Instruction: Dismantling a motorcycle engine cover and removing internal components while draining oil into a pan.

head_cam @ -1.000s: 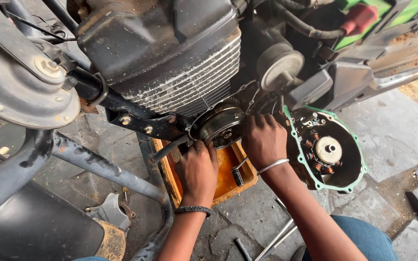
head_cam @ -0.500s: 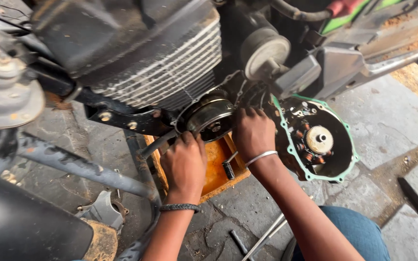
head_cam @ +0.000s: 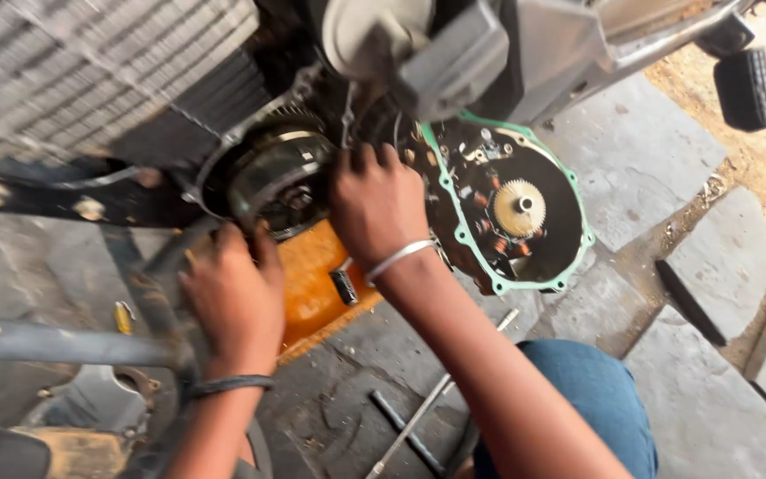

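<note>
- Side cover (head_cam: 511, 208) with green gasket already off, hanging right of the engine; round rotor (head_cam: 272, 177) exposed
- Left hand (head_cam: 232, 297) curled against the rotor's lower edge; right hand (head_cam: 374, 200) reaches in beside it, grip unclear
- Orange drip tray (head_cam: 316, 275) sits beneath; refitting not yet done
</note>
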